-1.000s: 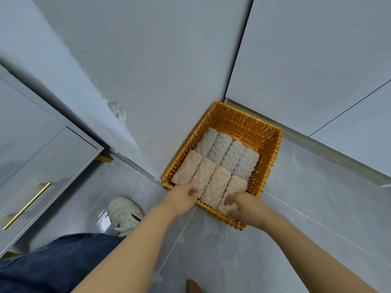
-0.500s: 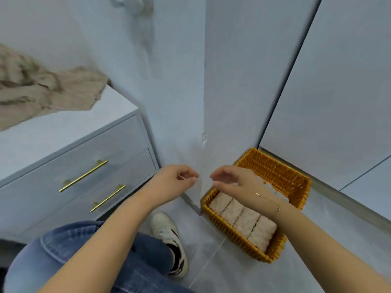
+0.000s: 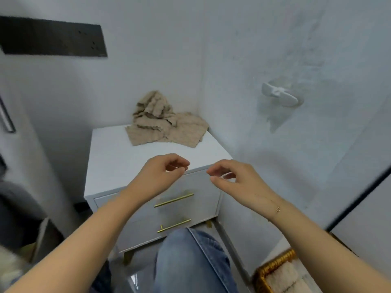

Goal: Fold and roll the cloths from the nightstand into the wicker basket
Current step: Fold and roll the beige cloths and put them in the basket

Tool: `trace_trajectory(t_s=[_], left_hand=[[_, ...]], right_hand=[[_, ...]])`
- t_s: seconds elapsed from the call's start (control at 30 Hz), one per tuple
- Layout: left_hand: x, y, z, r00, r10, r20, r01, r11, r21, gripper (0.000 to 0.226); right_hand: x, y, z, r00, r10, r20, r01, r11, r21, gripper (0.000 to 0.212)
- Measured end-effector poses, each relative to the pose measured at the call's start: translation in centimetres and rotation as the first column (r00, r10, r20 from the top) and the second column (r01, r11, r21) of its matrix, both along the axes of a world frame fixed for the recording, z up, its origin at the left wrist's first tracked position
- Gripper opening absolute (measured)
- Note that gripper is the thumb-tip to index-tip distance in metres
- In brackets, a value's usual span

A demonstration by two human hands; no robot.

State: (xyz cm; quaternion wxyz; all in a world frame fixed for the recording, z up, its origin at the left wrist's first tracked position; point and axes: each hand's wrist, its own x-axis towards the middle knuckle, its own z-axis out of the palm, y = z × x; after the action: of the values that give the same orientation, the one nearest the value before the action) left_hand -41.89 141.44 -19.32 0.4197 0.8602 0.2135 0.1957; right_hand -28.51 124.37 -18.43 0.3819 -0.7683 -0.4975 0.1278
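Note:
A heap of beige cloths [image 3: 165, 121] lies crumpled at the back right of the white nightstand [image 3: 118, 161], against the wall corner. My left hand [image 3: 163, 172] and my right hand [image 3: 230, 180] hover side by side above the nightstand's front edge, short of the cloths. Both have loosely curled fingers and hold nothing. The wicker basket [image 3: 273, 269] shows only as a corner at the lower right, on the floor, with pale rolled cloths [image 3: 289, 278] inside it.
The nightstand has two drawers with brass handles [image 3: 173, 200]. A white hook [image 3: 279, 97] sticks out of the right wall. A dark panel [image 3: 53, 39] hangs on the back wall. My knee in blue jeans [image 3: 190, 261] is below the hands.
My hands left the rolled cloths in the basket and rose empty. My view swung up and left from the basket to the nightstand and its cloth heap.

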Motion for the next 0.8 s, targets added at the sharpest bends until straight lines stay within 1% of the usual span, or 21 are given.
trace_trajectory(t_s=[0.1,0.2,0.27,0.33,0.4,0.47,0.57,0.67,0.73,0.77,0.8], left_hand=[[-0.4,3.5,-0.7,0.994,0.098,0.049,-0.094,0.993,-0.077,0.018],[-0.4,7.0,-2.4,0.960,0.253,0.118,-0.231,0.957,-0.174,0.019],[-0.1,9.1,-3.4,0.936,0.335,0.105,-0.305,0.924,-0.229,0.020],[0.4,10.8,-4.1,0.935,0.346,0.076,-0.320,0.916,-0.242,0.021],[1.0,12.3,-4.3,0.935,0.341,0.095,-0.307,0.915,-0.263,0.023],[1.4,13.5,-4.1,0.924,0.362,0.124,-0.303,0.891,-0.338,0.024],[1.9,14.9,-3.7,0.880,0.429,0.203,-0.295,0.830,-0.474,0.025],[2.3,15.8,-3.2,0.873,0.430,0.230,-0.273,0.821,-0.502,0.025],[2.3,16.4,-3.4,0.873,0.436,0.220,-0.271,0.807,-0.525,0.025],[2.3,16.5,-3.5,0.870,0.445,0.211,-0.276,0.796,-0.539,0.025],[2.2,16.6,-3.5,0.867,0.456,0.202,-0.286,0.787,-0.547,0.025]], right_hand=[[-0.1,4.6,0.7,0.999,0.022,0.032,-0.022,1.000,0.002,0.013],[0.9,9.6,0.6,0.998,0.044,0.051,-0.043,0.999,-0.024,0.011],[2.1,13.1,0.5,0.997,0.051,0.051,-0.050,0.998,-0.030,0.008],[3.7,17.1,0.3,0.998,0.042,0.049,-0.041,0.999,-0.028,0.006],[5.7,21.1,0.2,0.999,0.002,0.035,-0.002,1.000,-0.003,0.002],[7.5,25.1,0.2,0.998,-0.063,0.007,0.063,0.997,0.042,0.015],[9.4,30.3,0.6,0.986,-0.166,-0.007,0.166,0.984,0.057,0.033],[10.5,34.7,0.2,0.969,-0.235,0.075,0.229,0.970,0.083,0.046],[11.2,36.9,-0.5,0.956,-0.265,0.125,0.260,0.964,0.056,0.057],[11.7,37.5,-0.9,0.950,-0.275,0.149,0.274,0.961,0.032,0.058],[12.1,37.9,-1.2,0.943,-0.284,0.172,0.285,0.958,0.016,0.055]])
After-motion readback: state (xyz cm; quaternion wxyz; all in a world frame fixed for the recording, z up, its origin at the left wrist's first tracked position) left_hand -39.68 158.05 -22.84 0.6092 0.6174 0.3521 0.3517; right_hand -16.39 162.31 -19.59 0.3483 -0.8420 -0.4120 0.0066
